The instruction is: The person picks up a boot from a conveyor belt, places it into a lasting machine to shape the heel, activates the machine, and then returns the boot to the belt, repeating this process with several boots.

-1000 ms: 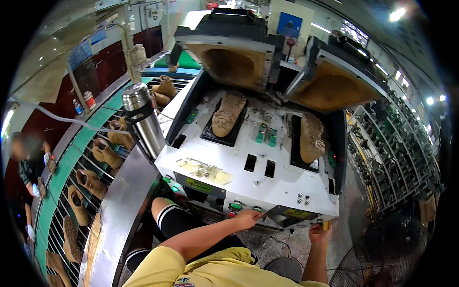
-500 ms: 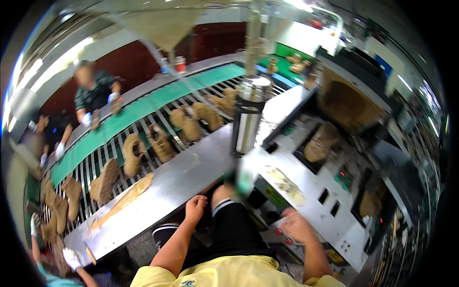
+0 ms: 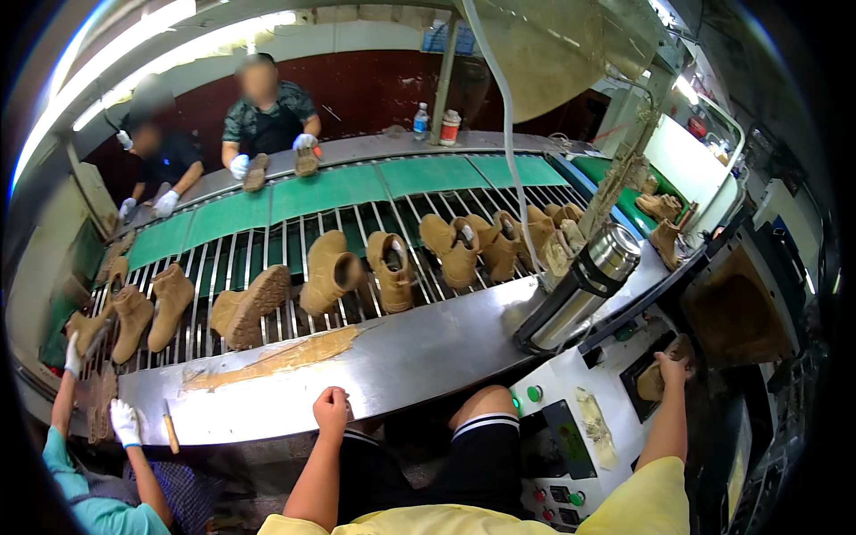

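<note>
Shoe (image 3: 651, 383) in right fingers (image 3: 664, 360), plate (image 3: 629, 379) edge uncovered

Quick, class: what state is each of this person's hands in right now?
Left hand: curled closed, nothing visible in it.
Right hand: on the brown shoe; whether it grips cannot be told.

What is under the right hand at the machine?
Under the right hand is a tan shoe, one end showing, on a black pad. The hand covers part of the shoe; the shoe hides the pad directly beneath it.
</note>
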A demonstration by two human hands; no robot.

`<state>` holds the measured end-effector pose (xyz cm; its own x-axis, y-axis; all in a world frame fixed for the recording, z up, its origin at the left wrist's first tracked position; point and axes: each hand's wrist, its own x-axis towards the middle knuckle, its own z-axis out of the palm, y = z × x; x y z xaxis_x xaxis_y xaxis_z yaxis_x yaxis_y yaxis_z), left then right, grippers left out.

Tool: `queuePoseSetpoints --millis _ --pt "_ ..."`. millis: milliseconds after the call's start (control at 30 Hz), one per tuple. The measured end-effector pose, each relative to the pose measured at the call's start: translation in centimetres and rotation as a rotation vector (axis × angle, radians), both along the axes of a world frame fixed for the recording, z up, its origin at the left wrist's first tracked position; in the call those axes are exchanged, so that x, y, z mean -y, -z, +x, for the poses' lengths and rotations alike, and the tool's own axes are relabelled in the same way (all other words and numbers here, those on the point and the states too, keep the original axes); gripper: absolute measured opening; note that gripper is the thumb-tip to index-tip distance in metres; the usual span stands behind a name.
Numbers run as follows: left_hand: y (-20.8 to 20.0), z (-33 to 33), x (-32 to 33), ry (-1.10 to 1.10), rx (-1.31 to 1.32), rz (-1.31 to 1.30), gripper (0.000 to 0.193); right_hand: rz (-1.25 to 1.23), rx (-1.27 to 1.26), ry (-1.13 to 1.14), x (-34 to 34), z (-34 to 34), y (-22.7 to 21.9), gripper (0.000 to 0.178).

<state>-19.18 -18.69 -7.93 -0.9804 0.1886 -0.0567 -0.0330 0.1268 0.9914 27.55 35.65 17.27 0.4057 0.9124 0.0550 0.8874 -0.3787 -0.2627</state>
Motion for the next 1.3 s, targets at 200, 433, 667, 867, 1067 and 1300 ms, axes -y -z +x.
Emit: queuePoseSetpoints --millis 200,433,667,867,1067,1300 --pt "-0.1 0.0 -0.9 0.084 0.042 0.049 0.021 -0.228 -0.248 -0.048 -7.9 8.8 -0.6 0.118" --pt "-1.3 0.0 -0.4 0.068 0.071 0.076 0.021 0.439 -0.289 0.02 9.4 -2.8 -7.3 0.107" --pt "0.3 -0.9 -2.5 0.204 0.069 0.033 0.013 1.024 -0.617 -0.084 20.5 1.3 4.7 0.106" --pt "-9.0 10.2 -9.8 1.166 0.293 0.205 0.036 0.635 -1.532 -0.296 24.8 -2.1 3.0 0.082" --pt "-12.8 9.2 -8.3 1.135 0.499 0.782 0.085 -0.317 -1.91 -0.738 33.1 -19.4 4.6 0.076" --pt "-17.1 0.5 11.0 0.185 0.28 0.981 0.072 -1.045 -0.952 -1.745 42.8 -39.4 3.2 0.063"
